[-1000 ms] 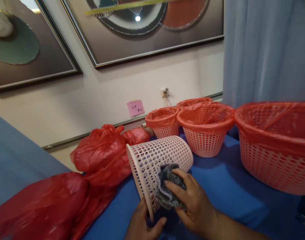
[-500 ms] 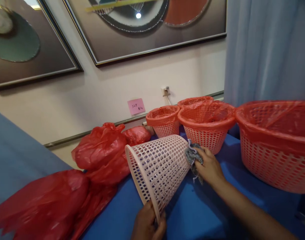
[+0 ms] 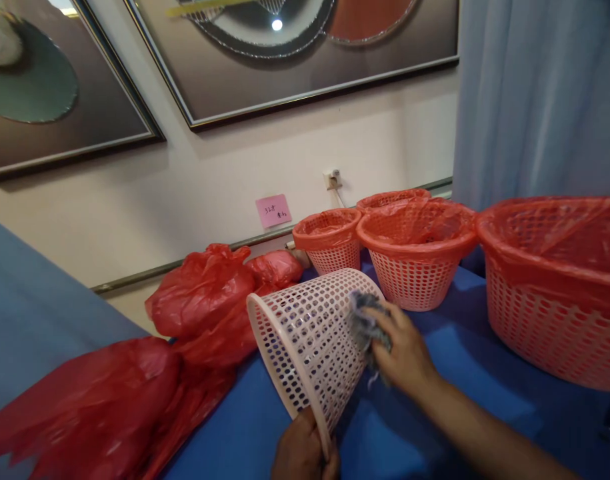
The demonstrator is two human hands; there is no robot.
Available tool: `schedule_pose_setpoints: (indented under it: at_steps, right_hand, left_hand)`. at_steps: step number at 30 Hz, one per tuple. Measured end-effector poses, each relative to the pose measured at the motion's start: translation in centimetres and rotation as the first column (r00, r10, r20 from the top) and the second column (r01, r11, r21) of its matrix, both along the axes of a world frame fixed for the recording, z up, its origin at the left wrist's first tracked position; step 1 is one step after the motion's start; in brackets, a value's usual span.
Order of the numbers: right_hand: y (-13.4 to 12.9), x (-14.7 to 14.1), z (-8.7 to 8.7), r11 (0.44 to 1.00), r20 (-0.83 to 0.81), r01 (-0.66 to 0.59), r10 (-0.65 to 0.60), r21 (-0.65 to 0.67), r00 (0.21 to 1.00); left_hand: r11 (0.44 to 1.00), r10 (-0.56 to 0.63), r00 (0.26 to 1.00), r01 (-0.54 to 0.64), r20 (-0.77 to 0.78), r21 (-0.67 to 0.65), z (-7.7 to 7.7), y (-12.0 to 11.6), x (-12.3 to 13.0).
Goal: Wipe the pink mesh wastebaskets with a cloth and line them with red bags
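A pale pink perforated basket (image 3: pixel 317 333) lies tilted on its side above the blue table (image 3: pixel 385 427), its open mouth facing left and toward me. My left hand (image 3: pixel 305 450) grips the lower part of its rim, fingers wrapped round the edge. A crumpled grey-blue cloth (image 3: pixel 365 323) is in my right hand (image 3: pixel 405 350), pressed on the outside of the basket wall near its base. The cloth and the fingers on it are slightly blurred.
Red plastic bags (image 3: pixel 199 293) lie in a heap at the left. Behind and to the right stand several bag-lined baskets, among them a small one (image 3: pixel 332 257), a middle one (image 3: pixel 417 277) and a large one (image 3: pixel 549 333). A blue curtain (image 3: pixel 535 100) hangs at the right.
My right hand and the cloth have moved left along the basket, from its base edge onto the side wall. My left hand has shifted slightly right and down with the rim.
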State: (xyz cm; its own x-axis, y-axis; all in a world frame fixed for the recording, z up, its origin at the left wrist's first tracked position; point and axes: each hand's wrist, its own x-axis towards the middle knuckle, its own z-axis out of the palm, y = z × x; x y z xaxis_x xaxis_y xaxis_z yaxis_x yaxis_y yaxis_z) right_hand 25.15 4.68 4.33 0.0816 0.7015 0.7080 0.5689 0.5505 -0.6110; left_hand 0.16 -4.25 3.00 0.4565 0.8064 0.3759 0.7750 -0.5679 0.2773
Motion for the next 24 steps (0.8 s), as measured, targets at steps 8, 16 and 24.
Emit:
schedule_pose_setpoints:
  at_steps: [8,16,24]
  right_hand:
    - [-3.1,-1.0,1.1,0.995,0.038,-0.094,0.092,0.035,0.995]
    - [-1.2,-0.1,0.7,0.999,0.097,-0.033,0.031,0.020,0.995]
    - [-2.7,0.0,3.0,0.983,0.163,-0.055,0.026,0.176,0.986]
  left_hand:
    - [0.998,-0.058,0.995,0.060,-0.082,0.026,-2.6,0.6,-1.2]
    - [1.000,0.008,0.999,-0.009,-0.041,-0.017,-2.9,0.2,-2.1]
    - [0.990,0.081,0.997,-0.082,-0.017,-0.117,-4.1,0.4,-1.9]
